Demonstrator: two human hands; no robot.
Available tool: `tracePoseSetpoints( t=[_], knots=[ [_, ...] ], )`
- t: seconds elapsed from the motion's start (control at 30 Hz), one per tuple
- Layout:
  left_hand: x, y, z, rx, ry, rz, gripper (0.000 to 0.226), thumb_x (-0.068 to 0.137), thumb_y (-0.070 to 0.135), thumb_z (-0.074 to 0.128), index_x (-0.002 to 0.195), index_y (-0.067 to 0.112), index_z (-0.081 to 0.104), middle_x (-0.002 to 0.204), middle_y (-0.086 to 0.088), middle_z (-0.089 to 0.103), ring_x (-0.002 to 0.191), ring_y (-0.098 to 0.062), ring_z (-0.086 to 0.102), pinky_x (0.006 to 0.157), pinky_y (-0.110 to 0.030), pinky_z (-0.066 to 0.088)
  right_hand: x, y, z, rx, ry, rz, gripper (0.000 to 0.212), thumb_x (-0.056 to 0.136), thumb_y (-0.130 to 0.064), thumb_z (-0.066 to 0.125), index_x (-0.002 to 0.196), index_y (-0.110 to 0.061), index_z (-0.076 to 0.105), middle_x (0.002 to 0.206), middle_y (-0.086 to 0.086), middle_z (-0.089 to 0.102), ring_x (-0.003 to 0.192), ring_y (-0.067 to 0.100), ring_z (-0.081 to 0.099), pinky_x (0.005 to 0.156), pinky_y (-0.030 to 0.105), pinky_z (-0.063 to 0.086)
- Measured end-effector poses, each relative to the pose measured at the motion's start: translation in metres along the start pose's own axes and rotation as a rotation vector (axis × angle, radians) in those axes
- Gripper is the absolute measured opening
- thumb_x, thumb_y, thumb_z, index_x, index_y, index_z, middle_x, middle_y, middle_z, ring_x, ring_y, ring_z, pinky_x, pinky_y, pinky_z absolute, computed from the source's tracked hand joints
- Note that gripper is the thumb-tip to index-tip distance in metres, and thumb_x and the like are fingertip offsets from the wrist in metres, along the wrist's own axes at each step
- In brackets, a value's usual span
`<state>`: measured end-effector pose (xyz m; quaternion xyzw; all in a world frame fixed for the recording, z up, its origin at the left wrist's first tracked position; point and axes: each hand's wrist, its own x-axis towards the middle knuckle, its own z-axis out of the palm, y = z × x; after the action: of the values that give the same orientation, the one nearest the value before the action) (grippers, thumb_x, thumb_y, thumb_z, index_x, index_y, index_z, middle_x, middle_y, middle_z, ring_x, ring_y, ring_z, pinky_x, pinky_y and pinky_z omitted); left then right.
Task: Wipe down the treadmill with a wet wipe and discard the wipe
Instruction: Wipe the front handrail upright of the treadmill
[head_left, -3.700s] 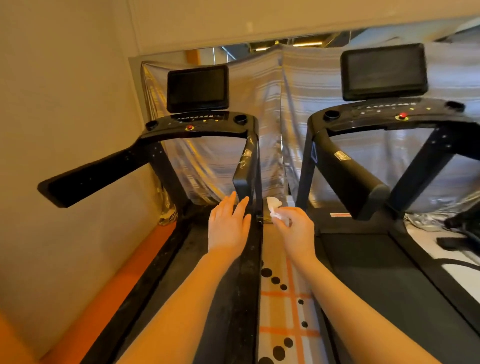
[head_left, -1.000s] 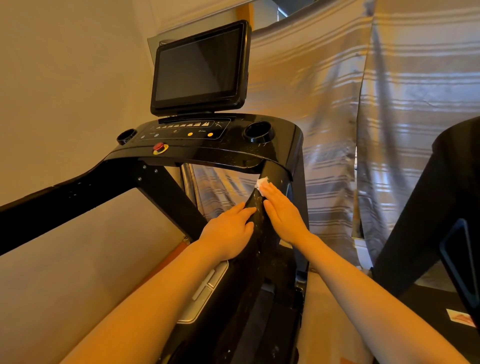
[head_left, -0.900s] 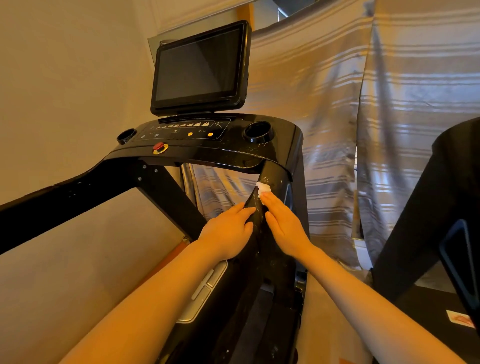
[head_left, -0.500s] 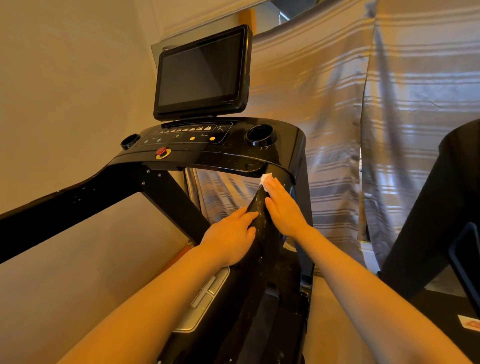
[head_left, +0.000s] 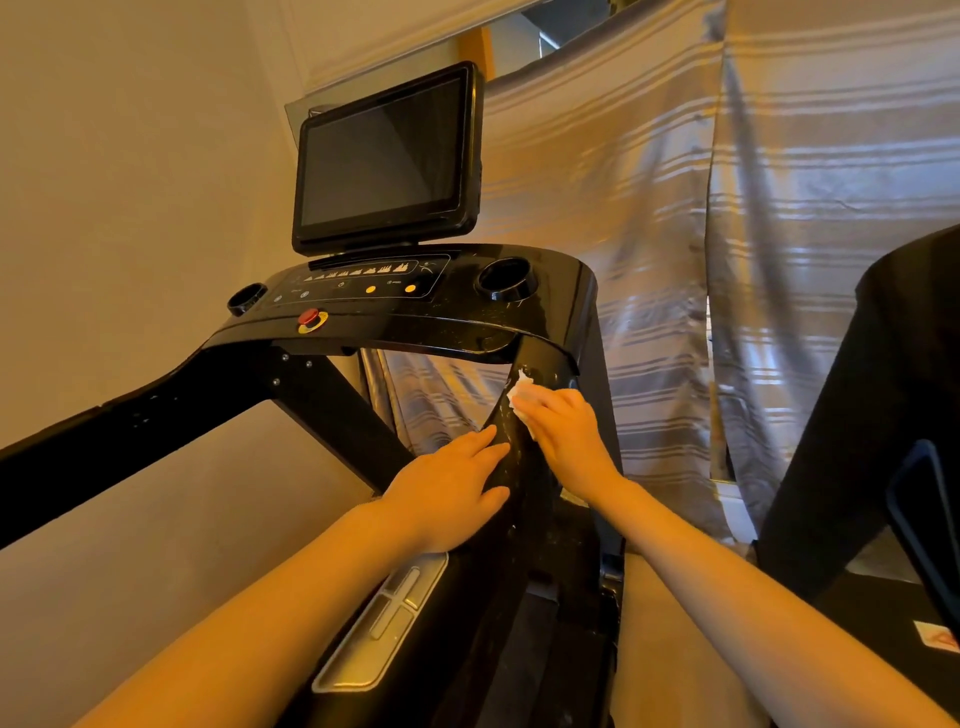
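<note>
Striped curtain (head_left: 649, 218) behind treadmill (head_left: 415, 312): my right hand (head_left: 563, 434) presses wet wipe (head_left: 519, 391) flat-fingered onto right handrail (head_left: 524, 483), long axis rising toward console, left hand (head_left: 447, 493) resting open alongside, lower.

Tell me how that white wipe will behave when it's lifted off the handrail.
The wet wipe is crumpled and bunched under the right hand, so it is probably limp and very light. Being thin, it may cling to the glossy handrail or tear.

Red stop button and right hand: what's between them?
In the head view, between the red stop button and the right hand: black console edge, then the white wipe under its fingers.
</note>
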<state>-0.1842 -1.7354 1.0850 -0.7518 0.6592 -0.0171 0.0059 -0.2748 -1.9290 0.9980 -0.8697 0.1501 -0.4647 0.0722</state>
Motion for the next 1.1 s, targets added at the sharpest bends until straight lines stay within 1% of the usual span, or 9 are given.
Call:
tracePoseSetpoints(
  t=[0.1, 0.27, 0.4, 0.5, 0.57, 0.7, 0.87, 1.03, 1.1],
  knots=[
    [-0.002, 0.001, 0.004, -0.043, 0.019, -0.016, 0.057, 0.104, 0.041, 0.036, 0.156, 0.028, 0.016, 0.165, 0.006, 0.003, 0.150, -0.015, 0.008, 0.121, -0.035, 0.018, 0.023, 0.008, -0.002, -0.107, -0.104, -0.100, 0.038, 0.088, -0.002, 0.068, 0.126, -0.007, 0.064, 0.150, 0.017, 0.043, 0.139, 0.041, 0.036, 0.108, 0.046, 0.031],
    [-0.002, 0.001, 0.005, -0.045, 0.019, -0.028, 0.056, 0.104, 0.040, 0.035, 0.156, 0.029, 0.016, 0.164, 0.008, 0.003, 0.151, -0.015, 0.007, 0.121, -0.035, 0.018, 0.034, 0.029, 0.001, 0.137, -0.306, 0.028, 0.051, 0.103, -0.015, 0.048, 0.151, -0.007, 0.032, 0.161, 0.010, 0.023, 0.148, 0.017, 0.012, 0.123, 0.045, 0.012],
    [-0.001, 0.001, 0.005, -0.043, 0.023, -0.027, 0.056, 0.104, 0.040, 0.036, 0.156, 0.030, 0.017, 0.164, 0.008, 0.005, 0.150, -0.015, 0.010, 0.121, -0.036, 0.022, 0.019, 0.013, 0.001, 0.251, -0.253, 0.127, 0.054, 0.103, -0.032, 0.040, 0.151, -0.010, 0.029, 0.158, -0.001, 0.021, 0.147, 0.011, 0.014, 0.122, 0.026, 0.010],
    [0.000, 0.001, 0.006, -0.044, 0.027, -0.025, 0.056, 0.104, 0.040, 0.036, 0.155, 0.030, 0.017, 0.164, 0.008, 0.005, 0.150, -0.015, 0.012, 0.119, -0.035, 0.023, -0.001, -0.001, -0.004, 0.231, -0.251, 0.086, 0.048, 0.106, -0.024, 0.037, 0.152, -0.014, 0.031, 0.157, -0.008, 0.022, 0.146, 0.003, 0.015, 0.118, 0.014, 0.009],
    [0.000, 0.001, 0.006, -0.045, 0.028, -0.026, 0.056, 0.104, 0.040, 0.036, 0.156, 0.030, 0.018, 0.164, 0.008, 0.006, 0.150, -0.015, 0.013, 0.119, -0.034, 0.023, -0.003, 0.002, -0.007, 0.197, -0.275, 0.033, 0.049, 0.105, -0.027, 0.034, 0.152, -0.016, 0.031, 0.158, -0.007, 0.023, 0.147, 0.004, 0.015, 0.119, 0.015, 0.007],
    [0.000, 0.001, 0.006, -0.046, 0.018, -0.027, 0.056, 0.104, 0.041, 0.036, 0.156, 0.031, 0.016, 0.164, 0.008, 0.004, 0.150, -0.015, 0.010, 0.121, -0.036, 0.021, 0.027, 0.022, -0.010, 0.072, -0.300, 0.036, 0.047, 0.107, -0.022, 0.036, 0.153, -0.013, 0.030, 0.161, 0.005, 0.023, 0.151, 0.019, 0.015, 0.123, 0.039, 0.010],
    [-0.001, 0.001, 0.005, -0.051, 0.016, -0.031, 0.055, 0.104, 0.040, 0.036, 0.156, 0.032, 0.017, 0.164, 0.009, 0.003, 0.150, -0.015, 0.010, 0.121, -0.036, 0.021, 0.041, 0.017, -0.009, 0.130, -0.282, 0.114, 0.047, 0.108, -0.016, 0.035, 0.153, -0.010, 0.026, 0.162, 0.006, 0.017, 0.151, 0.019, 0.007, 0.124, 0.039, 0.004],
    [-0.001, 0.001, 0.006, -0.060, 0.033, -0.026, 0.055, 0.104, 0.040, 0.037, 0.155, 0.031, 0.018, 0.164, 0.009, 0.006, 0.149, -0.015, 0.013, 0.119, -0.034, 0.022, 0.009, 0.007, -0.011, 0.178, -0.357, -0.010, 0.046, 0.108, -0.018, 0.036, 0.153, -0.015, 0.029, 0.161, 0.000, 0.024, 0.146, 0.004, 0.012, 0.117, 0.012, 0.000],
    [-0.001, 0.001, 0.006, -0.055, 0.037, -0.025, 0.055, 0.104, 0.040, 0.037, 0.155, 0.031, 0.019, 0.164, 0.008, 0.006, 0.150, -0.015, 0.013, 0.119, -0.033, 0.022, 0.013, 0.010, -0.014, 0.131, -0.371, -0.040, 0.047, 0.107, -0.018, 0.037, 0.154, -0.014, 0.028, 0.161, 0.002, 0.023, 0.148, 0.008, 0.012, 0.115, 0.012, -0.002]
  ],
)
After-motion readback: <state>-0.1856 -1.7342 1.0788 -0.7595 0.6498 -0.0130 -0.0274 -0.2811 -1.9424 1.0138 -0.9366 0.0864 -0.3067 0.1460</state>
